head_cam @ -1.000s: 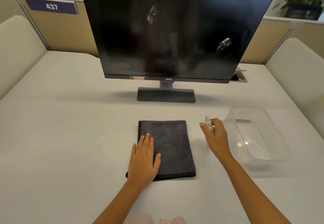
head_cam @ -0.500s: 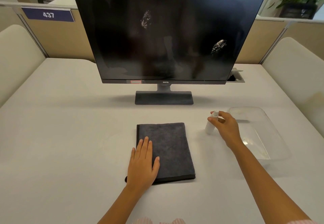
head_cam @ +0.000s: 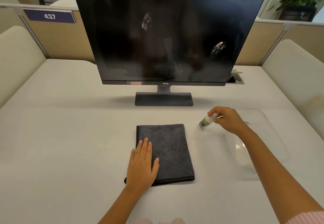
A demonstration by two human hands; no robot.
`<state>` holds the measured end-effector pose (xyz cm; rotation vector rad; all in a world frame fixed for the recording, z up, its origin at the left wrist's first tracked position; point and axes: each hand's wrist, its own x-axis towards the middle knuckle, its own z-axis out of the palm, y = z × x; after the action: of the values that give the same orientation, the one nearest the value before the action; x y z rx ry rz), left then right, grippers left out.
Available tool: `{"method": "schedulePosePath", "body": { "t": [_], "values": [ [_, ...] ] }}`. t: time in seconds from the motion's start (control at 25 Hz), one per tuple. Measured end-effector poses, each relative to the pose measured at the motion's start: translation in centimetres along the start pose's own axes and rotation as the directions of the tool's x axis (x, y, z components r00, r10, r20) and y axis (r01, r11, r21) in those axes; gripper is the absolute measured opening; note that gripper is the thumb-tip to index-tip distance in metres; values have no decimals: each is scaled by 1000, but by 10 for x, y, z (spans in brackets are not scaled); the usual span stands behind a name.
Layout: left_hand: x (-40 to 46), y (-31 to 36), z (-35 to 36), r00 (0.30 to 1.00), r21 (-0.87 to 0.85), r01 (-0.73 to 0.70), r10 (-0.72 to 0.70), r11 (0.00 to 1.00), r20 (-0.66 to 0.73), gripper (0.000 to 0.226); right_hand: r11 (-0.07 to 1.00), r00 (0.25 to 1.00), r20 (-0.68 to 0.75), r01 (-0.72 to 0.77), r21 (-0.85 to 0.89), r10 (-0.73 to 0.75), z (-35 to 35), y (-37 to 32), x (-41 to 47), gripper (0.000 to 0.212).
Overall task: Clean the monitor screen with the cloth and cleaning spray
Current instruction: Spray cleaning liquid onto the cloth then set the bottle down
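Observation:
A black monitor [head_cam: 166, 36] stands at the back of the white table [head_cam: 70, 136], its dark screen marked by two whitish smudges, one upper centre and one at the right. A folded dark grey cloth [head_cam: 168, 150] lies flat in front of it. My left hand [head_cam: 142, 166] rests flat on the cloth's left front part, fingers together. My right hand [head_cam: 226, 120] holds the top of a small white spray bottle [head_cam: 206, 122] with a green band. The bottle is tilted, its base touching or just above the table, right of the cloth.
A clear plastic tray [head_cam: 259, 136] sits on the table under and right of my right forearm. Padded beige dividers [head_cam: 15, 60] bound both sides. A cable hatch [head_cam: 235, 79] is open behind the monitor's right corner. The monitor base [head_cam: 164, 99] stands ahead of the cloth.
My right hand has carried the spray bottle away from me and to the right, tilting it over. My left hand has stayed on the cloth. My view has tilted upward.

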<state>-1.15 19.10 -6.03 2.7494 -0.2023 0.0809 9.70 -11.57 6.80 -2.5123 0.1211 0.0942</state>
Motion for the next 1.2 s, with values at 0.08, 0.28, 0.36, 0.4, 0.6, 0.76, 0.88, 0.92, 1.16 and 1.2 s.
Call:
{"method": "schedulePosePath", "body": {
  "t": [0.08, 0.28, 0.36, 0.4, 0.6, 0.76, 0.88, 0.92, 1.16, 1.2],
  "values": [
    [0, 0, 0, 1000, -1, -2, 2, 1000, -4, 64, 998, 1000, -2, 23, -55, -23, -1, -5, 2, 25],
    [0, 1, -1, 1000, -12, 0, 0, 1000, -13, 63, 997, 1000, 5, 11, -81, -10, 0, -17, 5, 18],
    [0, 1, -1, 1000, -13, 2, -2, 1000, -12, 63, 997, 1000, -11, 6, -81, -7, 4, -20, 6, 21],
    [0, 1, -1, 1000, -10, 3, -3, 1000, -8, 63, 997, 1000, -21, 9, -77, -11, 6, -21, 6, 22],
    [0, 0, 1, 1000, -1, 2, -2, 1000, -8, 63, 998, 997, -72, 35, -47, -38, 15, -20, -1, 32],
    [0, -2, 2, 1000, 4, -1, 1, 1000, -7, 64, 974, 916, -332, 196, -114, -224, 27, -28, -17, 35],
    [1, -1, 3, 1000, 10, 5, -5, 1000, -5, 63, 934, 810, -484, 352, -53, -332, 43, -40, -32, 24],
    [1, -1, 3, 1000, 11, 8, -8, 1000, -2, 63, 925, 818, -457, 380, -24, -348, 52, -41, -37, 22],
    [1, -1, 3, 1000, 23, 18, -19, 1000, 10, 64, 993, 996, 63, -69, 96, 63, 105, -37, -48, 36],
    [1, 0, 3, 1000, 24, 18, -19, 1000, 13, 64, 987, 986, 105, -141, 78, 132, 109, -36, -48, 41]
  ]
}}
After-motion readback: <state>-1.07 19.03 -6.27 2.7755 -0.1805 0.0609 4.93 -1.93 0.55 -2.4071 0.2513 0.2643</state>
